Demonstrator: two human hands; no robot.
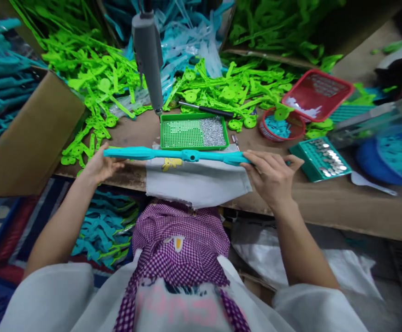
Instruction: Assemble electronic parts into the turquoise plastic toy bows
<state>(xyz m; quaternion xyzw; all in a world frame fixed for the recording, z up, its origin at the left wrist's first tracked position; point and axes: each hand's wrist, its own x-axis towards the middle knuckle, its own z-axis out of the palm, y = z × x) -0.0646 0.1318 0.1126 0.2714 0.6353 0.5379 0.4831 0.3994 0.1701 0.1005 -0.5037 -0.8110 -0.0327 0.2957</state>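
Observation:
A long turquoise plastic part (190, 156) with a small round hole near its middle lies level between my two hands. My left hand (100, 165) supports its left end, the fingers loosely curled below. At the other end my right hand (272, 174) grips it between thumb and fingers. Below and behind the part, a white cloth (197, 184) with a yellow printed figure is spread over the table edge. Just beyond is a green tray (178, 147), its right side filled with small silvery screws. A grey electric screwdriver (148, 60) hangs above the tray's left corner.
Lime-green plastic parts (228, 90) are heaped along the back. On the right stand a red basket (268, 133) of small turquoise pieces, a teal box (320, 159) with metal discs and a blue bowl (367, 154). A cardboard box (31, 138) stands left.

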